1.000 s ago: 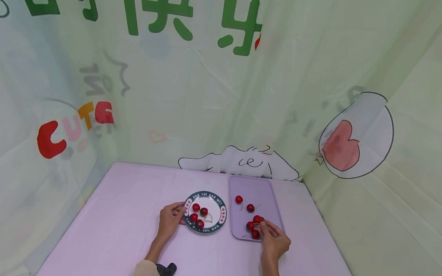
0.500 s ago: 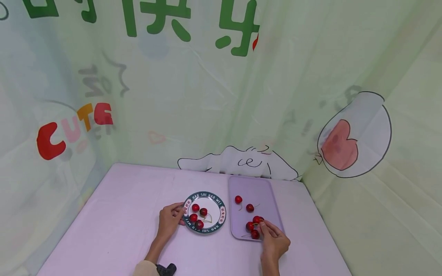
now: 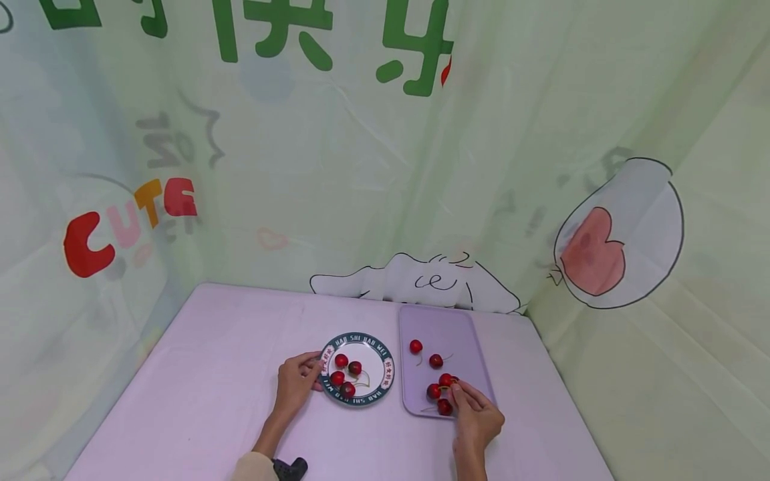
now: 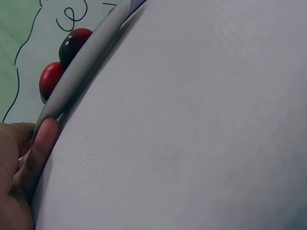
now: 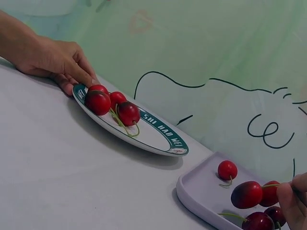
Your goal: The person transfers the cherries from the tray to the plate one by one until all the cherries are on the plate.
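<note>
My left hand (image 3: 297, 382) grips the left rim of a round plate (image 3: 381, 349) with a dark green lettered border; the left wrist view shows a fingertip (image 4: 48, 129) under the rim. Several red cherries (image 3: 337, 378) with green stems lie on the plate, mostly toward its left side. My right hand (image 3: 479, 419) is over the near right part of a lilac tray (image 3: 438, 324), thumb and finger pinching a green cherry stem. Two dark red cherries (image 5: 246, 194) hang close by those fingertips in the right wrist view. Another cherry (image 3: 444, 407) sits just below them in the tray.
Two loose cherries (image 3: 436, 361) lie farther back in the tray. The tray stands right of the plate on a pale pink tablecloth (image 3: 240, 334). A printed curtain (image 3: 337, 167) hangs behind the table's back edge. A black strap piece (image 3: 291, 469) is at the left wrist.
My right hand has shifted slightly left and away from me, and the pinched cherries have moved a little with it. The left hand and plate have stayed put.
</note>
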`<action>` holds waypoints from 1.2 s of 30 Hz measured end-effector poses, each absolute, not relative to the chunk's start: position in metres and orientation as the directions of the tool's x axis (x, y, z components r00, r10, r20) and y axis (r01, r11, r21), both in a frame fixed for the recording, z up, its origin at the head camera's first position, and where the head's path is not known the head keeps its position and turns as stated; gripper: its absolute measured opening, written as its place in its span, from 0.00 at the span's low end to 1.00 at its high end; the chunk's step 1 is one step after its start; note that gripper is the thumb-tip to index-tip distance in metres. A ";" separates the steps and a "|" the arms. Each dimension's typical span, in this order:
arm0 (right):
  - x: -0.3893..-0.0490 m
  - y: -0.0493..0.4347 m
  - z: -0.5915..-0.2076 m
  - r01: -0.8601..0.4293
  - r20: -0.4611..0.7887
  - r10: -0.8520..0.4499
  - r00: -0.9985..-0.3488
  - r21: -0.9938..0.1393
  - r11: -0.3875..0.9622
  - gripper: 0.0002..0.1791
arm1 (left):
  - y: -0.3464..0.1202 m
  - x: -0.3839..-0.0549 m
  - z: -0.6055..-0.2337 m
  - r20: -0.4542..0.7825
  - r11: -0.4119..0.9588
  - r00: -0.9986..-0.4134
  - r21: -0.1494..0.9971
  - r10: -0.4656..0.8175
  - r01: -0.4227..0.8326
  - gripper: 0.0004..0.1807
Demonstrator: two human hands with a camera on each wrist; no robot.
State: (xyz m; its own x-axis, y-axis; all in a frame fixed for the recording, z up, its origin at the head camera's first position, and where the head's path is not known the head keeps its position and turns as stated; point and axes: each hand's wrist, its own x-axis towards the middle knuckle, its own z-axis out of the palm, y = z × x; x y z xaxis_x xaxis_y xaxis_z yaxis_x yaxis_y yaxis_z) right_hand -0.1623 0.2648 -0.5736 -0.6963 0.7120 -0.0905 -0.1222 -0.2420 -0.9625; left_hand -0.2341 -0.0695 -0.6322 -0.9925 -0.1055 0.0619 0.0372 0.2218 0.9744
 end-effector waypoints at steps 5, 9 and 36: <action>-0.165 0.264 -0.574 -0.117 -0.110 0.703 -0.702 -0.957 -0.267 0.12 | -0.069 -0.234 -0.631 0.069 0.230 -0.992 0.972 -0.105 0.044 0.18; -0.166 0.263 -0.574 -0.092 -0.126 0.698 -0.705 -0.959 -0.267 0.14 | -0.069 -0.233 -0.629 0.074 0.222 -0.993 0.974 -0.096 0.051 0.18; -0.170 0.250 -0.571 -0.067 -0.128 0.633 -0.764 -0.959 -0.275 0.12 | -0.070 -0.235 -0.633 0.070 0.212 -0.993 0.976 -0.095 0.048 0.18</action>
State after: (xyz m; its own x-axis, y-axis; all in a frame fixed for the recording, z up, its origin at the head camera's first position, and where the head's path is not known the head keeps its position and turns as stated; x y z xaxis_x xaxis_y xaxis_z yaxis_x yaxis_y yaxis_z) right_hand -0.1702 0.2497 -0.5711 -0.7637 0.6327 -0.1280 -0.0670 -0.2749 -0.9591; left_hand -0.2349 -0.0703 -0.6335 -0.9930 -0.0948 0.0698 0.0484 0.2121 0.9760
